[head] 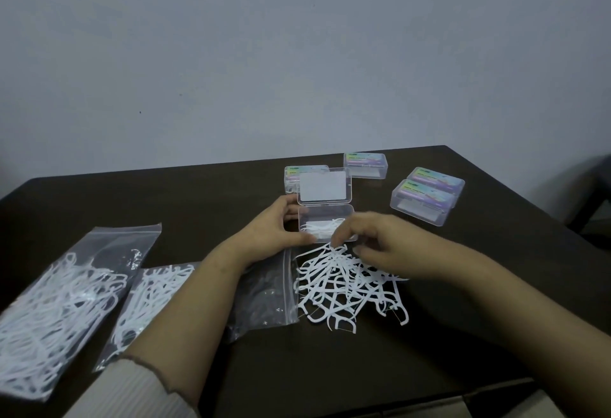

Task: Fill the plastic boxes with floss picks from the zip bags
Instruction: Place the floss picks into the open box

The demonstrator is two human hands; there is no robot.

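The open plastic box (325, 222) stands on the dark table (463, 335) near the middle, its lid (323, 186) raised upright at the far side, and the left hand (271, 229) holds it from the left, with the thumb at the near left corner and the fingers around the far left corner. Inside the box lie a few white floss picks (322, 227). Just at the near side of the box, a loose pile of floss picks (347, 285) lies on the table, and the right hand (373, 239) is over the far part of this pile, the fingers bent downward and their tips at the top of the pile; I cannot tell if they pinch a pick, because the hand is blurred. An empty zip bag (264, 295) lies flat to the left of the pile, partly under the left forearm. Two full zip bags lie toward the left edge of the table: one (59, 305) at the edge itself and a second (148, 302) beside it. Four closed boxes stand toward the far edge: one (292, 178) just behind the open lid, one (365, 164) closest to the far edge, and two (426, 199) touching each other toward the far right corner.
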